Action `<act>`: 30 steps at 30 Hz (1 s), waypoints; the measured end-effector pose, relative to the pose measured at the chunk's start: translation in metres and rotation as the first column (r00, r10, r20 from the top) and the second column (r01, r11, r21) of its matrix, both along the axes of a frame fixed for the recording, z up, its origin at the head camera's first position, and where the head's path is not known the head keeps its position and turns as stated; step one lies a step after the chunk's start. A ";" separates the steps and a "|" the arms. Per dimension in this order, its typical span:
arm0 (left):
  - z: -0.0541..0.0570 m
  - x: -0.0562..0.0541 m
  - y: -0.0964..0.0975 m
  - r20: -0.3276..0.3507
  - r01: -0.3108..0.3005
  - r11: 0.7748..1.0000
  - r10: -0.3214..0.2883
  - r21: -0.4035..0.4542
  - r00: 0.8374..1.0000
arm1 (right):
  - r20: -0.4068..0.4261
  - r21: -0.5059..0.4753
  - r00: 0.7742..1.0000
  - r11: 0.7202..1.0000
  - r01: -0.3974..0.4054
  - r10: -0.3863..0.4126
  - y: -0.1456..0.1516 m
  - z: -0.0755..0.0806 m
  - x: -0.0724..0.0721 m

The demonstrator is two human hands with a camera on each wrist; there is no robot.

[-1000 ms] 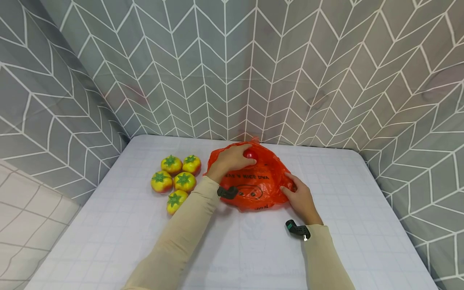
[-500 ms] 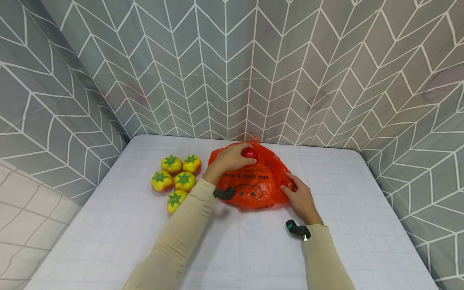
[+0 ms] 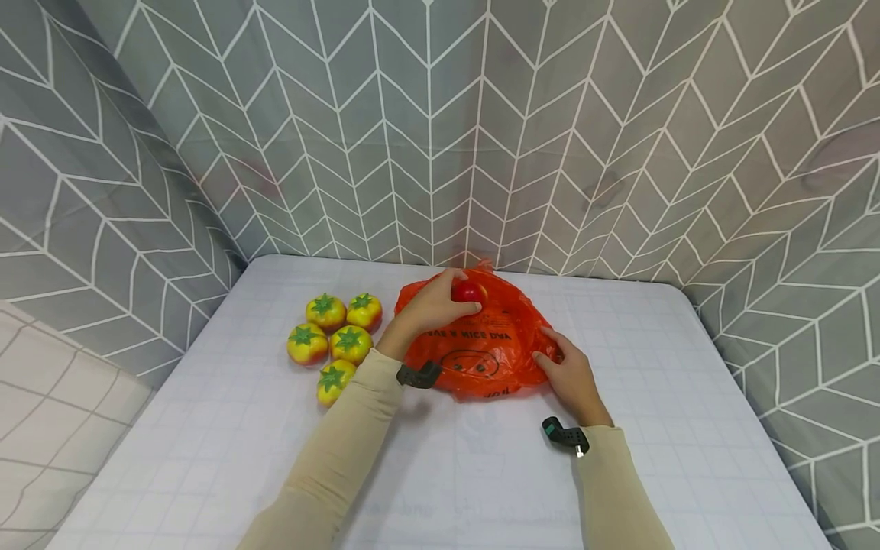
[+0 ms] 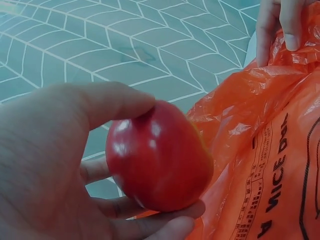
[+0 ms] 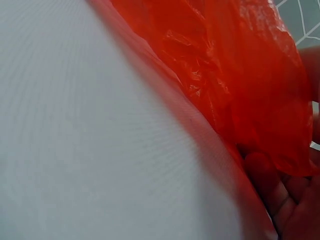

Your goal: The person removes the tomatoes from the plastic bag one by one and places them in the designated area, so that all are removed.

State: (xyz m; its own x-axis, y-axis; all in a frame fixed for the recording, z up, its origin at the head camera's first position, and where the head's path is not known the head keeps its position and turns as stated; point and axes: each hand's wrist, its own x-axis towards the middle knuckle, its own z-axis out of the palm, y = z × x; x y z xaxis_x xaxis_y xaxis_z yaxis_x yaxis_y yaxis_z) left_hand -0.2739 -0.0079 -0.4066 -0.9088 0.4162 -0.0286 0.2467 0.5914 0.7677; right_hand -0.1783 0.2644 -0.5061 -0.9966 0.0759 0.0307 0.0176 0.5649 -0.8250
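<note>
An orange-red plastic bag (image 3: 474, 347) with black print lies crumpled near the table's back edge. Over its left part, my left hand (image 3: 431, 305) holds a glossy red tomato (image 3: 470, 293), with a yellowish patch on its far side. In the left wrist view, the thumb lies on top of the tomato (image 4: 160, 155) and the fingers curl beneath it. My right hand (image 3: 567, 376) grips the bag's right edge. In the right wrist view, the bag's thin film (image 5: 260, 95) partly covers that hand's thumb (image 5: 262, 170); some fingers are out of frame.
Several yellow-red tomatoes (image 3: 351, 345) with green star-shaped tops sit in a cluster left of the bag, beside my left forearm. The white table (image 3: 481, 473) ends at a grey patterned curtain (image 3: 426, 137) behind and at both sides.
My left hand has drawn slightly left with the tomato, so more of the tomato shows. The right hand, the bag and the clustered tomatoes stay in place.
</note>
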 end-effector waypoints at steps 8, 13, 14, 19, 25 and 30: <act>-0.003 0.014 -0.008 0.048 -0.011 0.999 0.009 0.040 0.999 | 0.004 0.005 1.000 1.000 0.006 -0.006 -0.001 0.001 0.001; -0.003 0.022 -0.012 0.012 -0.019 0.998 0.018 0.064 1.000 | 0.005 -0.001 1.000 1.000 0.008 -0.008 -0.001 0.003 0.001; -0.003 0.024 -0.012 0.004 -0.016 0.997 0.016 0.072 1.000 | 0.008 -0.002 1.000 1.000 0.010 -0.010 -0.001 0.004 0.001; -0.001 0.031 -0.017 -0.023 -0.012 0.995 0.014 0.100 1.000 | 0.022 -0.002 1.000 1.000 0.006 -0.006 -0.002 0.006 0.002; -0.005 0.038 -0.023 -0.045 -0.020 0.994 0.024 0.106 0.999 | 0.025 -0.005 1.000 1.000 0.001 -0.001 -0.003 0.009 0.003; -0.008 0.043 -0.025 -0.067 -0.011 0.994 0.018 0.104 0.998 | 0.015 -0.012 1.000 1.000 0.002 -0.002 -0.001 0.004 0.002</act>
State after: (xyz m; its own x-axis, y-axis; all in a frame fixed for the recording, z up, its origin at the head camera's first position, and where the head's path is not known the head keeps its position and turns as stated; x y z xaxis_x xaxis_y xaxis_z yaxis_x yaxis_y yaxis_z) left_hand -0.2309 -0.0332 -0.4148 -0.9131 0.4006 0.0761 0.2924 0.5132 0.8069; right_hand -0.1761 0.2633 -0.5018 -0.9968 0.0784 0.0147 0.0314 0.5551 -0.8312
